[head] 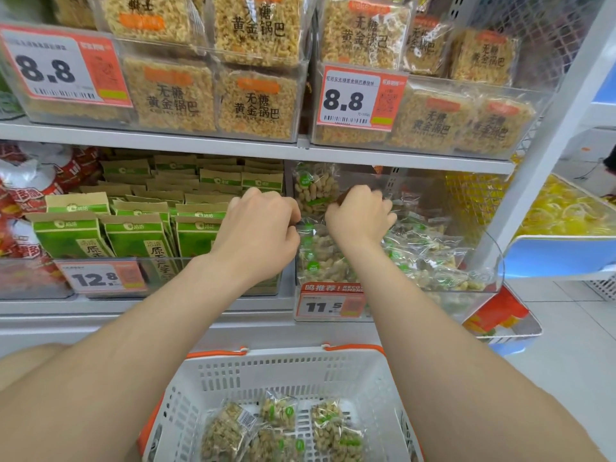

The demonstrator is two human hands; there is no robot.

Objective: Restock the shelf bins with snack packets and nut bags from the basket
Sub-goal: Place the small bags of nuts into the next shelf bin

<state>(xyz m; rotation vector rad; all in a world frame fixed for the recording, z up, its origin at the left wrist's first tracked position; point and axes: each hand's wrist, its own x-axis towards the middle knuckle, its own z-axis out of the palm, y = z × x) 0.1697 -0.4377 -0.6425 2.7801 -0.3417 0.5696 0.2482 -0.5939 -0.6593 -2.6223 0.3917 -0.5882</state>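
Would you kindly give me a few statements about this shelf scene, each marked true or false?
1. The left hand and right hand both grip a peanut bag at the clear bin. True.
2. The basket is empty. False: several nut bags lie in it.
3. The price tag below the clear bin reads 11.5. True.
4. The green packets stand right of the clear bin. False: they stand left of it.

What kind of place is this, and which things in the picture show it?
Most likely a snack aisle in a shop. Printed price tags hang on clear shelf bins full of packets, and a white shopping basket holding nut bags stands below.
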